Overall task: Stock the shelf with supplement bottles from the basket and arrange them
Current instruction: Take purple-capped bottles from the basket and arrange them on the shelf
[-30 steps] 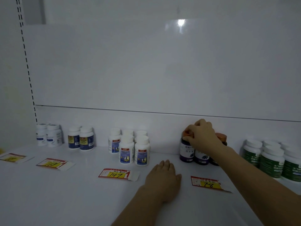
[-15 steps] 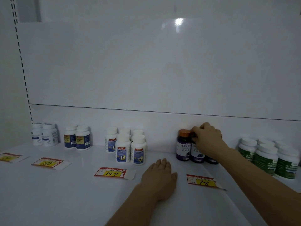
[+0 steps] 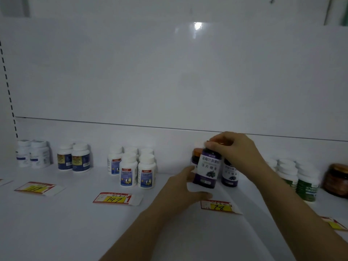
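Supplement bottles stand in groups along the back of the shelf, from middle left to middle right of the frame: white-capped groups at left and centre, green-labelled bottles and a brown jar at right. Right of centre, the right hand pinches the cap of a purple bottle, just in front of two like it. The left hand curves round its base; whether it grips cannot be told. A price tag lies just below. Stocking appears well advanced; this bottle awaits aligning. No basket is in view.
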Available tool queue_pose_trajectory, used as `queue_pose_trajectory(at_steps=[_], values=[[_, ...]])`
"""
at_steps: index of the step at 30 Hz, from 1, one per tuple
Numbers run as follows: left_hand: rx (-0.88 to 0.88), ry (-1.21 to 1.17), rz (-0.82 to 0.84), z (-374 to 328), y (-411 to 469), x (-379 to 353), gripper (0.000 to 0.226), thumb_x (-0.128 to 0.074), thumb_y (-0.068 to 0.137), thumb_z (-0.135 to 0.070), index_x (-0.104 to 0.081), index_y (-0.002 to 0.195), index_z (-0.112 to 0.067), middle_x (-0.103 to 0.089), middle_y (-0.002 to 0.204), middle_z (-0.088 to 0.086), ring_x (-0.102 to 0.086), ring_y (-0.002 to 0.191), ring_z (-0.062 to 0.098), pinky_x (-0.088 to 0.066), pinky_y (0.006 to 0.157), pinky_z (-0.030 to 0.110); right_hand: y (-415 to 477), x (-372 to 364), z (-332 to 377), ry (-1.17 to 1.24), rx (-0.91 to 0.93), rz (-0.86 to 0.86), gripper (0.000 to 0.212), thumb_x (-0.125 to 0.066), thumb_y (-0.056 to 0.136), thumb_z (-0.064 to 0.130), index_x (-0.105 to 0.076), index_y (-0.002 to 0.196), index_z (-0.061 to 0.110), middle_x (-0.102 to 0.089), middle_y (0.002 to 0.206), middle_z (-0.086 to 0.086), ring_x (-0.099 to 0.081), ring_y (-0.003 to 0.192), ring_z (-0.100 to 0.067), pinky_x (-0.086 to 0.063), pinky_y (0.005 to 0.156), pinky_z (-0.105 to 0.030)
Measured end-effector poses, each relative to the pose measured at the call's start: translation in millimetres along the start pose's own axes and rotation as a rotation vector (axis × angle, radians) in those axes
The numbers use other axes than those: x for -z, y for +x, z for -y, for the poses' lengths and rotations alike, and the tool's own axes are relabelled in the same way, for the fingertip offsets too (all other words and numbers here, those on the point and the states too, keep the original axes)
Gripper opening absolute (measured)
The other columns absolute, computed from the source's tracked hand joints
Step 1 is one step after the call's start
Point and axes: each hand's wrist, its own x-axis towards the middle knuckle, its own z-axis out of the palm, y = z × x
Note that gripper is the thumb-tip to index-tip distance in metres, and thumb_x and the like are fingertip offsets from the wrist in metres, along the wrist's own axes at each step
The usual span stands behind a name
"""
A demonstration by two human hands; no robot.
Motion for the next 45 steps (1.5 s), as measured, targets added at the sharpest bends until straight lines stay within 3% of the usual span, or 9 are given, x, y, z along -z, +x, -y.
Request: queue_pose_trajectory(at_steps=[5,8,13,19,26,33,39,42,45], values=[[-0.012,-0.041,-0.04,2,3,0,0.049,-0.08,0.07,-0.035,-0.055,0.112,-0.026,-0.065,0.109,-0.009,-0.061,0.099,0.004,-0.048,0.082,0.013,-7,-12,-5,0.111,0.022,0.044,0.021,-0.067,0.081,0.044,-0.071,0.088,0.025,-0.069,0.085,0.015,-0.061,0.082,0.002,-0.044,0.067,-0.013],[-0.024,-0.075,-0.024,0,1,0,0.05,-0.081,0.069,-0.032,-0.058,0.112,-0.024,-0.067,0.11,-0.007,-0.063,0.099,0.005,-0.05,0.088,0.019,-8,-12,-13,0.211,0.018,0.078,0.021,-0.058,0.089,0.044,-0.072,0.092,0.028,-0.071,0.091,0.013,-0.063,0.09,-0.003,-0.047,0.077,-0.017],[-0.053,-0.102,-0.01,-1,-1,0,0.047,-0.081,0.069,-0.03,-0.057,0.109,-0.028,-0.067,0.108,-0.009,-0.062,0.094,0.001,-0.048,0.077,0.009,-12,-11,-18,0.366,-0.032,0.11,0.015,-0.059,0.089,0.039,-0.07,0.091,0.029,-0.071,0.092,0.009,-0.065,0.086,-0.004,-0.049,0.059,-0.008],[-0.039,-0.164,0.005,-6,-2,2,0.048,-0.082,0.067,-0.03,-0.054,0.107,-0.031,-0.067,0.11,-0.007,-0.064,0.099,0.006,-0.052,0.088,0.023,-10,-15,-19,0.409,-0.042,0.071,0.017,-0.069,0.081,0.038,-0.067,0.092,0.026,-0.07,0.09,0.008,-0.066,0.085,-0.005,-0.052,0.069,-0.017],[0.043,-0.355,0.076,-15,-2,7,0.052,-0.077,0.074,-0.025,-0.054,0.121,-0.026,-0.064,0.105,-0.011,-0.06,0.1,0.005,-0.044,0.083,0.016,-11,-13,-16,0.657,-0.04,0.133,0.016,-0.057,0.092,0.021,-0.066,0.105,0.02,-0.072,0.101,0.005,-0.066,0.095,-0.007,-0.056,0.077,-0.02],[0.017,-0.168,-0.1,-14,0,5,0.056,-0.081,0.068,-0.033,-0.043,0.108,-0.027,-0.055,0.098,-0.012,-0.055,0.09,0.005,-0.046,0.063,0.008,-11,-22,-16,0.488,-0.049,0.107,0.021,-0.062,0.083,0.043,-0.057,0.102,0.035,-0.062,0.108,0.001,-0.061,0.1,-0.014,-0.054,0.067,-0.02],[0.036,-0.464,0.121,-16,-3,11,0.034,-0.072,0.08,-0.022,-0.051,0.105,-0.034,-0.062,0.097,-0.017,-0.059,0.089,-0.004,-0.047,0.074,0.01,-12,-10,-18,0.691,-0.067,0.182,0.026,-0.053,0.094,0.019,-0.058,0.12,0.021,-0.068,0.108,0.001,-0.063,0.101,-0.015,-0.055,0.084,-0.03],[-0.002,-0.452,0.088,-15,-4,10,0.033,-0.075,0.077,-0.019,-0.057,0.098,-0.036,-0.066,0.094,-0.018,-0.063,0.087,-0.006,-0.049,0.068,0.007,-12,-10,-19,0.826,-0.102,0.277,0.029,-0.051,0.095,0.015,-0.059,0.123,0.014,-0.064,0.122,-0.008,-0.059,0.115,-0.023,-0.05,0.096,-0.037],[-0.024,-0.357,-0.061,-15,-2,7,0.042,-0.082,0.069,-0.023,-0.057,0.102,-0.029,-0.065,0.091,-0.016,-0.064,0.083,-0.002,-0.049,0.063,0.006,-14,-15,-16,0.629,-0.048,0.266,0.027,-0.054,0.093,0.031,-0.059,0.119,0.03,-0.062,0.124,0.003,-0.058,0.112,-0.013,-0.05,0.079,-0.021]])
